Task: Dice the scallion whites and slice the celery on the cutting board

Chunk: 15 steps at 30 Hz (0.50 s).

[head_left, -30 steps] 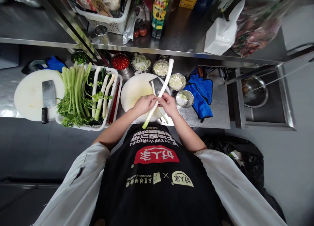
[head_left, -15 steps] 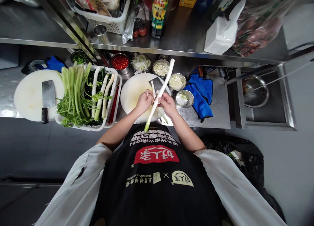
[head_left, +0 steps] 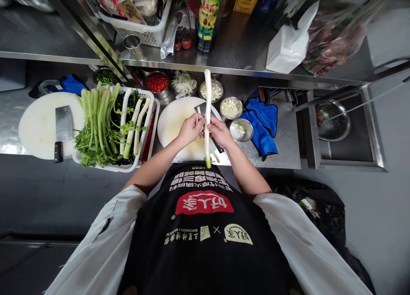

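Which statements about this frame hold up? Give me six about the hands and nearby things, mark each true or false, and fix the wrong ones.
1. The right hand holds a long scallion. True.
2. The scallion's green end points away from the person. False: the green end is by the black apron.
3. A cleaver lies on the far-left cutting board. True.
4. The left hand rests on the cleaver. False: the left hand is close to the scallion.
5. The celery lies in the sink. False: the celery is in a white basket.
6. A white box stands on the metal shelf. True.
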Motion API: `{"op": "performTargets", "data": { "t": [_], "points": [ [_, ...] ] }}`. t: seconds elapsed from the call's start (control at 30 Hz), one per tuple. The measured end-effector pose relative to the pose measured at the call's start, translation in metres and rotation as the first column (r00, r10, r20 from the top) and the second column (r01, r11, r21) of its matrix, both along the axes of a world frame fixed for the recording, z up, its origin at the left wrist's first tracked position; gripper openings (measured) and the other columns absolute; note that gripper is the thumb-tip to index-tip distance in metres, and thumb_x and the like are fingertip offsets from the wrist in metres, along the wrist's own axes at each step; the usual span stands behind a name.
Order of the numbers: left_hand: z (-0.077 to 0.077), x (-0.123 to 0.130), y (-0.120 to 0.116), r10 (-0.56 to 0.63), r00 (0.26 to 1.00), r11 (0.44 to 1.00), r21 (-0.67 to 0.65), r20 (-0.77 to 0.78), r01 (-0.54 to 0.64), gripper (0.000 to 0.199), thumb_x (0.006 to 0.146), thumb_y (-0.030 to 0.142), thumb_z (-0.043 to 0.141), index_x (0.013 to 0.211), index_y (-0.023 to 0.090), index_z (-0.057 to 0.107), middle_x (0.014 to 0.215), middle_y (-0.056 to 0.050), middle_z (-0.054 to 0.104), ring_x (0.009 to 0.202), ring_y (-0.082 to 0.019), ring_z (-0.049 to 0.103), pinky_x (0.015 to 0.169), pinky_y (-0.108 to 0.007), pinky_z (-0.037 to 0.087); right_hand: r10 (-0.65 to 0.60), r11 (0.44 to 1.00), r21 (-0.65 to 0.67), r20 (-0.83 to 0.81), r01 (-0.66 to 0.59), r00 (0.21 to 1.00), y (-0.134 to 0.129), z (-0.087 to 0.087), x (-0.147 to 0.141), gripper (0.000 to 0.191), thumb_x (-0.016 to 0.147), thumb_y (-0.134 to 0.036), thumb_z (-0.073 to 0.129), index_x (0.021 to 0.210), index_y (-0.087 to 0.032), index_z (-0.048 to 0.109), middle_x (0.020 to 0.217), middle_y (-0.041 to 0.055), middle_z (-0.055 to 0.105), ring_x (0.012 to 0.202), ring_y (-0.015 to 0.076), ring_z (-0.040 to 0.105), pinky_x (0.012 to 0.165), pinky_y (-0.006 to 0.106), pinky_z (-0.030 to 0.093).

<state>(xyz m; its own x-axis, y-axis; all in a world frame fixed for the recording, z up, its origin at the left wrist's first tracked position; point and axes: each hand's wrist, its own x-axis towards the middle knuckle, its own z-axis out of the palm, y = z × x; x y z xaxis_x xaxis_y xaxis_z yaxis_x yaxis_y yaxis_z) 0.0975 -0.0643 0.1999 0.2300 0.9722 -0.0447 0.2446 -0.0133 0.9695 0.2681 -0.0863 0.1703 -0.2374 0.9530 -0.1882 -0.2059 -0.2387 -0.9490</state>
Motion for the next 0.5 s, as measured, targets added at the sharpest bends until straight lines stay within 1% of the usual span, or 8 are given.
{"op": "performTargets", "data": {
  "t": [0.07, 0.13, 0.2, 0.27, 0.33, 0.4, 0.47, 0.5],
  "points": [
    [-0.001, -0.001, 0.007, 0.127, 0.989, 0.992, 0.003, 0.074, -0.127, 0.022, 0.099, 0.029, 0.062, 0.08, 0.022, 0.053, 0.068, 0.003, 0.058, 0.063, -0.013, 0.055, 0.064, -0.025, 0.044, 0.018, 0.999, -0.037, -0.048, -0.02, 0.999, 0.0, 0.003, 0.003, 0.047, 0.085, -0.053, 0.08, 0.122, -0.025, 0.07, 0.084, -0.0002, 0.067, 0.071, 0.0189, 0.067, 0.062, 0.034, 0.061],
    [0.0, -0.006, 0.017, 0.253, 0.951, 0.967, -0.022, 0.175, -0.253, 0.024, 0.098, 0.029, 0.062, 0.078, 0.022, 0.05, 0.072, 0.001, 0.06, 0.063, -0.013, 0.055, 0.06, -0.024, 0.042, 0.02, 0.997, -0.072, -0.085, -0.026, 0.996, -0.005, 0.004, 0.006, 0.046, 0.085, -0.05, 0.081, 0.121, -0.023, 0.07, 0.081, -0.0007, 0.066, 0.064, 0.0162, 0.062, 0.052, 0.028, 0.054],
    [0.002, -0.015, 0.026, 0.38, 0.884, 0.924, -0.084, 0.271, -0.372, 0.026, 0.097, 0.031, 0.062, 0.078, 0.023, 0.047, 0.076, 0.0, 0.063, 0.061, -0.012, 0.053, 0.055, -0.023, 0.039, 0.023, 0.992, -0.119, -0.126, -0.038, 0.992, -0.014, 0.005, 0.008, 0.043, 0.083, -0.047, 0.082, 0.116, -0.022, 0.07, 0.079, -0.0008, 0.066, 0.06, 0.0143, 0.058, 0.045, 0.025, 0.046],
    [0.004, -0.027, 0.032, 0.492, 0.805, 0.869, -0.137, 0.33, -0.475, 0.031, 0.096, 0.034, 0.064, 0.076, 0.024, 0.042, 0.079, 0.0, 0.064, 0.057, -0.011, 0.048, 0.05, -0.023, 0.034, 0.031, 0.983, -0.176, -0.163, -0.06, 0.986, -0.024, 0.005, 0.01, 0.04, 0.081, -0.045, 0.084, 0.11, -0.022, 0.07, 0.079, -0.0006, 0.066, 0.058, 0.0135, 0.056, 0.043, 0.024, 0.042],
    [0.006, -0.041, 0.034, 0.552, 0.748, 0.83, -0.158, 0.369, -0.534, 0.038, 0.093, 0.035, 0.068, 0.075, 0.024, 0.037, 0.082, 0.0, 0.066, 0.053, -0.01, 0.041, 0.048, -0.024, 0.03, 0.037, 0.974, -0.215, -0.178, -0.075, 0.983, -0.034, 0.004, 0.01, 0.038, 0.08, -0.044, 0.085, 0.106, -0.022, 0.068, 0.078, -0.0002, 0.067, 0.057, 0.0133, 0.056, 0.043, 0.023, 0.041],
    [0.007, -0.054, 0.033, 0.58, 0.707, 0.806, -0.159, 0.405, -0.57, 0.044, 0.092, 0.036, 0.071, 0.075, 0.024, 0.033, 0.081, 0.0, 0.066, 0.052, -0.009, 0.038, 0.048, -0.024, 0.028, 0.037, 0.971, -0.224, -0.177, -0.077, 0.984, -0.041, 0.003, 0.011, 0.036, 0.081, -0.043, 0.084, 0.103, -0.021, 0.067, 0.078, 0.0002, 0.067, 0.056, 0.0129, 0.056, 0.042, 0.023, 0.039],
    [0.007, -0.068, 0.033, 0.618, 0.646, 0.766, -0.161, 0.449, -0.622, 0.046, 0.092, 0.037, 0.072, 0.075, 0.025, 0.031, 0.075, 0.002, 0.061, 0.054, -0.009, 0.04, 0.049, -0.023, 0.03, 0.024, 0.972, -0.226, -0.177, -0.065, 0.984, -0.047, 0.001, 0.011, 0.035, 0.082, -0.043, 0.084, 0.102, -0.021, 0.066, 0.078, 0.0003, 0.067, 0.054, 0.0125, 0.055, 0.041, 0.024, 0.038],
    [0.007, -0.074, 0.033, 0.647, 0.596, 0.731, -0.165, 0.476, -0.662, 0.045, 0.093, 0.037, 0.071, 0.076, 0.025, 0.031, 0.07, 0.004, 0.056, 0.055, -0.01, 0.042, 0.05, -0.023, 0.031, 0.012, 0.971, -0.231, -0.179, -0.054, 0.984, -0.049, -0.001, 0.011, 0.036, 0.081, -0.043, 0.084, 0.102, -0.021, 0.066, 0.078, 0.0001, 0.067, 0.054, 0.0124, 0.055, 0.041, 0.024, 0.038]
  ]
}}
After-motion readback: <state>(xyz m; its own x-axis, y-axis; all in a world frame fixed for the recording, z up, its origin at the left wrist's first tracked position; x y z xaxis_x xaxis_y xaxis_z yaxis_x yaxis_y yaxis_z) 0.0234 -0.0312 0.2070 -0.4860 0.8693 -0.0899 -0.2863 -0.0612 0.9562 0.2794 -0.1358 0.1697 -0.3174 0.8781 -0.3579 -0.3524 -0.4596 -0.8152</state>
